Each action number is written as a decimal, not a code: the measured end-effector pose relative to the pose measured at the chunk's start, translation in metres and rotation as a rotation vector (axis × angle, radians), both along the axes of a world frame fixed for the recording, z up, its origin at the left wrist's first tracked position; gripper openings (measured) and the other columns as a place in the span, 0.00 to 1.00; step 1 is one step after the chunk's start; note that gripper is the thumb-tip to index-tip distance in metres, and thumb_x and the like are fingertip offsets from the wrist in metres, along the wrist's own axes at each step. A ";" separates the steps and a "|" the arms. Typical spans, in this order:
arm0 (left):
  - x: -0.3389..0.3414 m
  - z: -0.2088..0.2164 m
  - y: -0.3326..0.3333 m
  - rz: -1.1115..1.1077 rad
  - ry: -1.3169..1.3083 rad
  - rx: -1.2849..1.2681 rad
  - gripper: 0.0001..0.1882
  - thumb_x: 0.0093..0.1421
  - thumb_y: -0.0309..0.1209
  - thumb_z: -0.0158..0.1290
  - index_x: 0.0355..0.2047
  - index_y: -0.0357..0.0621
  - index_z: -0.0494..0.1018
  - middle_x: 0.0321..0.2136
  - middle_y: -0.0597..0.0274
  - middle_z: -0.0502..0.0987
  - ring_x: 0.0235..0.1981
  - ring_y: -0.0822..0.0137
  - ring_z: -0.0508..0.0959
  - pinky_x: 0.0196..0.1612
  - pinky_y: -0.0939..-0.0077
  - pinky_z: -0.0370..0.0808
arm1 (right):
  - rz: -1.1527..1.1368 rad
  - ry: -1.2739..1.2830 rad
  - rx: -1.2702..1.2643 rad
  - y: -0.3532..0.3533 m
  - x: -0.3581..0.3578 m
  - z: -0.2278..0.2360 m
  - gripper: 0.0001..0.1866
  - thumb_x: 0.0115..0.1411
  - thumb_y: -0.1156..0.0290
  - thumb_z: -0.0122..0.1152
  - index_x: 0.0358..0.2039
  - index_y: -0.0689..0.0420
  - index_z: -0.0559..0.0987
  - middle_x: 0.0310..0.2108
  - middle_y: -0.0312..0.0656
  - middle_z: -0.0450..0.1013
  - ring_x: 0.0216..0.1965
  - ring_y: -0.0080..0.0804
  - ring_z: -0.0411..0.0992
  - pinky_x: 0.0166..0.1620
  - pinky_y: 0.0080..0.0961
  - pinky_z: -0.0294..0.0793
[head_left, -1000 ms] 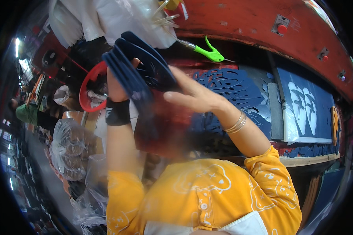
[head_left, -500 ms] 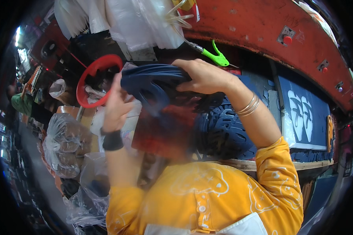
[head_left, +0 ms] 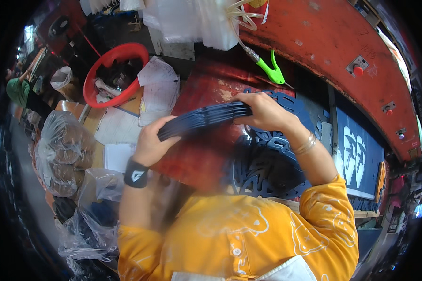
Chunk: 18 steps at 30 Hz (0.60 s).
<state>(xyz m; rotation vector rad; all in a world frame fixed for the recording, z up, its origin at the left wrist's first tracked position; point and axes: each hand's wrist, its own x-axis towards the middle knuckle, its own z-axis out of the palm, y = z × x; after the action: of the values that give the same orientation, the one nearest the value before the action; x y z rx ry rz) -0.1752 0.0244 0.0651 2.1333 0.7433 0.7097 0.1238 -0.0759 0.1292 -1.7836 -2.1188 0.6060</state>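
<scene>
Between my hands, a stack of thin dark blue cut-out sheets (head_left: 201,121) is held with its layered edges facing me. My left hand (head_left: 154,140) wraps round the stack's left end, thumb along the near side. The right hand (head_left: 266,112) grips the other end, fingers over the top. Below the stack lies a red work surface (head_left: 187,164). A heap of similar dark blue cut-out pieces (head_left: 272,164) sits just right of it, partly under my right forearm.
A bright green air blow gun (head_left: 272,70) hangs beyond my right hand, before a red machine (head_left: 323,47). A red tub (head_left: 90,89) and papers (head_left: 159,84) stand left. Clear plastic bags (head_left: 61,150) lie nearer. At right is a blue sheet with white shapes (head_left: 354,152).
The stack has come nearer and turned so that its layered edge faces me. My left hand, open beside it before, has closed on its left end. The right hand has kept its hold.
</scene>
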 end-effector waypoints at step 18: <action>0.017 -0.008 -0.007 0.114 -0.074 0.319 0.31 0.41 0.31 0.69 0.48 0.45 0.73 0.42 0.53 0.77 0.44 0.52 0.77 0.47 0.63 0.73 | -0.160 0.593 0.217 0.004 -0.030 -0.057 0.50 0.41 0.67 0.77 0.63 0.57 0.59 0.51 0.53 0.67 0.54 0.48 0.67 0.58 0.35 0.64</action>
<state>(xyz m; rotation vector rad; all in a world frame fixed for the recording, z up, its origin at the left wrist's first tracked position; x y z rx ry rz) -0.1584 0.0176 0.0575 2.3470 0.7568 1.0197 0.0937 -0.0717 0.0725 -1.4122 -1.5602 0.7202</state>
